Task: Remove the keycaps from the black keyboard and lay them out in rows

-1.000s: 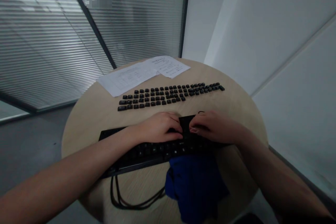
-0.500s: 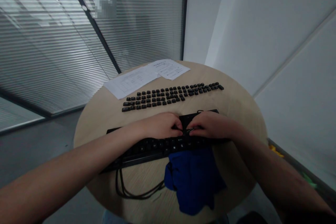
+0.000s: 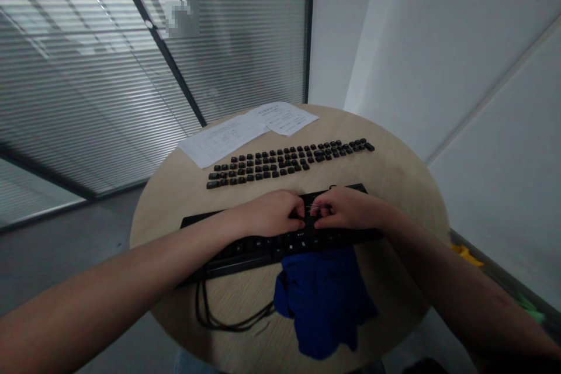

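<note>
The keyboard was black with white markings, the thin tool over it silvery. The keycaps were black, the tabletop pale wood grain, the near cloth deep blue, the far papers white with dark print.

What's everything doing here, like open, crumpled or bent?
Left hand: fingers curled, over the keyboard
Right hand: fingers bent, holding a thin shiny thing
Keyboard: lying flat, some keys in place
Loose keycaps: set out in rows
Papers: lying flat
Blue cloth: crumpled
Cable: bent in a loop
Blinds: lowered
</note>
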### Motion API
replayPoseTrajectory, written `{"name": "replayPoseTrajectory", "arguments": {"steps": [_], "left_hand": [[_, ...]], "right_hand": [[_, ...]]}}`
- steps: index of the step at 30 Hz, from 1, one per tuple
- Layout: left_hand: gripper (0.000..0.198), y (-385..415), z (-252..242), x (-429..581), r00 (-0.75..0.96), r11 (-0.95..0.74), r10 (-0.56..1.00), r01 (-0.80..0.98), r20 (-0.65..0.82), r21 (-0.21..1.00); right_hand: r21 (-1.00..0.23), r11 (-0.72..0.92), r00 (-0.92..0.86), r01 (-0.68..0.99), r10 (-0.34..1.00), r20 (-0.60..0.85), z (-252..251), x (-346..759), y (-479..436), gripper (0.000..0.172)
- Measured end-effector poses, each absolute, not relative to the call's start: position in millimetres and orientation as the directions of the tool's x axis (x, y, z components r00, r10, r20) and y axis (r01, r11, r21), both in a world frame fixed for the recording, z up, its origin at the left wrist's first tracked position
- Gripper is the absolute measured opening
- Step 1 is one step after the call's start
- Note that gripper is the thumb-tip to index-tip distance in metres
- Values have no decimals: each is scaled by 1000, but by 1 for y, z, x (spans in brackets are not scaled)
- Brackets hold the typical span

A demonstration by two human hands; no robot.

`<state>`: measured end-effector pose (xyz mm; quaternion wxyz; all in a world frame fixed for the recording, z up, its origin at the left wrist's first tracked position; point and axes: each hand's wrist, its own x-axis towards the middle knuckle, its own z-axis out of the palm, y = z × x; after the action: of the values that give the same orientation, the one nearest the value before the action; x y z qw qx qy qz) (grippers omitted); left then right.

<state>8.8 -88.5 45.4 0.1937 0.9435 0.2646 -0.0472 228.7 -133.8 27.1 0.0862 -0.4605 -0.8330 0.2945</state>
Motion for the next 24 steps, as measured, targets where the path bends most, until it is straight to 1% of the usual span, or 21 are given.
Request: {"name": "replayPoseTrajectory", "arguments": {"steps": [7,12,16,19,22,24], "left_hand": [[13,-101,43,7,828,-780,546,558,-126,284],[11,-109,40,6,781,-736,614,618,-110,277],[11,-112,40,6,761,-727,644,642,-83,244],[14,-112,42,6,753,-719,649,653,-109,236],[18,-111,46,5,760,-728,631,649,-154,220],[17,-111,47,3,780,-750,606,626,-158,215]], "right_hand": [[-517,486,-604,705,794,-78,26,230,-135,15],[-535,482,-611,694,787,-83,24,231,-134,20],[-519,493,-606,699,793,-63,23,230,-135,12],[-503,490,-587,712,809,-44,21,229,-136,10],[-536,451,-573,714,816,-78,20,228,-135,13],[-560,425,-568,711,817,-101,21,228,-134,14]]}}
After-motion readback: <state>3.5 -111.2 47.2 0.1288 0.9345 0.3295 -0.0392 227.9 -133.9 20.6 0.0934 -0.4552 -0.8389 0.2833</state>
